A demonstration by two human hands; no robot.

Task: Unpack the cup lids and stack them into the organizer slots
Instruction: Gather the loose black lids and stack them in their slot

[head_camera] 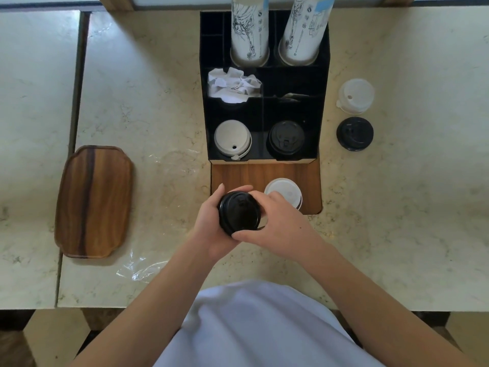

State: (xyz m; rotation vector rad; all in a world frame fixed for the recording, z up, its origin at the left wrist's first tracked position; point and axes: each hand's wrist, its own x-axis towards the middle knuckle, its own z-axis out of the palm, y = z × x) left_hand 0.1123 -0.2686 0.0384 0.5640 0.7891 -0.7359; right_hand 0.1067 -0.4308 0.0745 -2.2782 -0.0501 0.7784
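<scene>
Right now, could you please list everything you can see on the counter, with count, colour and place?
Black compartment organizer: one, centre back of the counter.
Printed white paper cup stacks: two, in the organizer's rear slots.
Crumpled white napkins: one bunch, middle left slot.
White lid stack in slot: one, front left slot.
Black lid stack in slot: one, front right slot.
Loose white lids: one pile, right of the organizer.
Loose black lids: one pile, just nearer than those.
White lids on wooden board: one pile, in front of the organizer.
Wooden tray: one, brown, left.
Clear plastic wrap: near the tray.
Held black lid stack: one, in both hands.
Left hand, right hand: fingers around that stack.
</scene>
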